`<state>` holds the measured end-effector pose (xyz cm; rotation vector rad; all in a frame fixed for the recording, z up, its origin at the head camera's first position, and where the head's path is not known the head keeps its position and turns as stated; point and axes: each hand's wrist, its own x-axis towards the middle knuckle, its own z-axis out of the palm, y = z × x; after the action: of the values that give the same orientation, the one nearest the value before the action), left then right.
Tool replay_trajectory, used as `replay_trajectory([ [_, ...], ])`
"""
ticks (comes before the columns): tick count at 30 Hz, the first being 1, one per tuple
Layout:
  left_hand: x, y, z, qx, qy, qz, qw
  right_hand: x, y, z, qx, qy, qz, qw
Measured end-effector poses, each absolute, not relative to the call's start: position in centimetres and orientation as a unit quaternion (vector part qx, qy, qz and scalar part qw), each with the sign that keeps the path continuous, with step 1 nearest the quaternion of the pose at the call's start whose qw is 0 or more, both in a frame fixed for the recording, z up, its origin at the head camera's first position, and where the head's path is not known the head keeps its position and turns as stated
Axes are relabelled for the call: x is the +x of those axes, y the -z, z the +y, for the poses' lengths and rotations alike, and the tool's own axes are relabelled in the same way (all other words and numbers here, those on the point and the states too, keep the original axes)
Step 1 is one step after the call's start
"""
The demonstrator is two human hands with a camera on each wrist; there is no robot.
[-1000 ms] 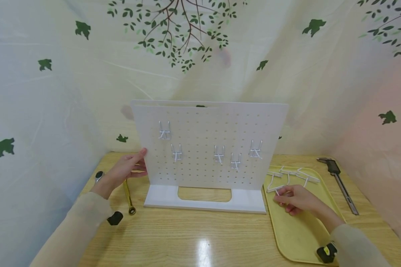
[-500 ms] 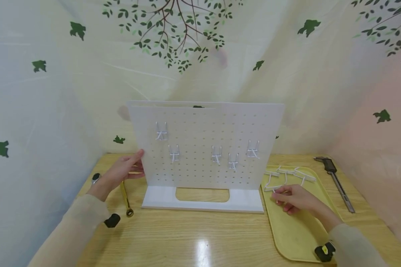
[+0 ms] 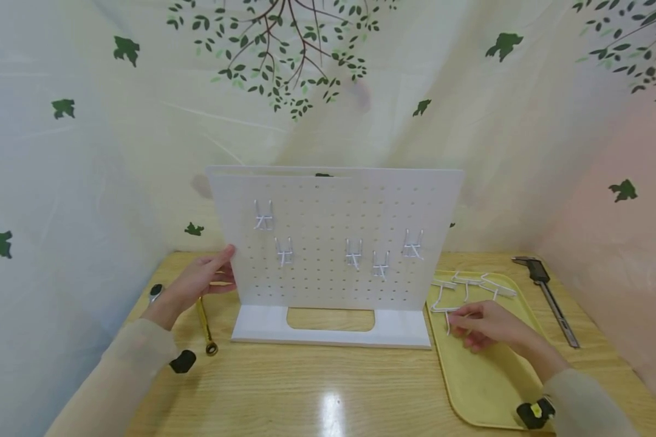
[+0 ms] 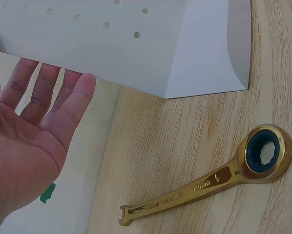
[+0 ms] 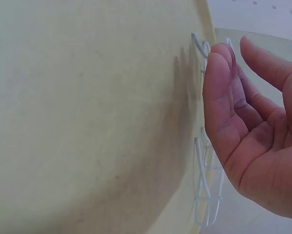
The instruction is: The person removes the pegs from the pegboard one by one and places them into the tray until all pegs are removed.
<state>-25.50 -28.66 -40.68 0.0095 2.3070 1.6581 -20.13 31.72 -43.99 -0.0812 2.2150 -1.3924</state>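
Observation:
My left hand grips the left edge of a white pegboard standing on a white base. In the left wrist view its fingers reach behind that edge. Several wire hooks hang on the board's front. To the right, my right hand is over a yellow tray, its fingertips beside a white wire hook. In the right wrist view the thumb stands apart from the loosely bent fingers, and hooks lie partly behind the hand.
More white wire hooks lie at the tray's far end. A caliper lies right of the tray. Near my left forearm is a gold ratchet wrench. A patterned curtain stands behind the table.
My right hand has shifted slightly right, away from the hook's arm, which now shows beside the fingertips. My left hand stays on the board's edge. The head view has shifted a little.

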Motion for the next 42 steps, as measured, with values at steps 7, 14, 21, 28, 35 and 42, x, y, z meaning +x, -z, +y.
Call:
replay_trajectory([
  [7, -25.5, 40.7, -28.7, 0.004, -0.571, 0.807, 0.150, -20.1, 42.5, 31.3, -0.051, 0.530, 0.805, 0.262],
  [14, -25.5, 40.5, -28.6, 0.005, -0.572, 0.807, 0.146, -19.7, 39.6, 28.7, -0.102, 0.553, 0.783, 0.267],
  [21, -25.4, 40.4, -28.6, 0.000, -0.571, 0.808, 0.146, -19.4, 36.6, 23.7, -0.132, 0.576, 0.769, 0.243],
  [28, -25.4, 40.3, -28.4, -0.002, -0.573, 0.807, 0.146, -19.4, 34.1, 18.9, -0.177, 0.598, 0.747, 0.230],
  [35, -25.5, 40.5, -28.4, 0.001, -0.573, 0.806, 0.147, -20.2, 32.5, 14.6, -0.187, 0.640, 0.708, 0.234],
  [42, -25.5, 40.4, -28.4, -0.002, -0.581, 0.800, 0.148, -21.4, 31.6, 10.5, -0.193, 0.697, 0.639, 0.263],
])
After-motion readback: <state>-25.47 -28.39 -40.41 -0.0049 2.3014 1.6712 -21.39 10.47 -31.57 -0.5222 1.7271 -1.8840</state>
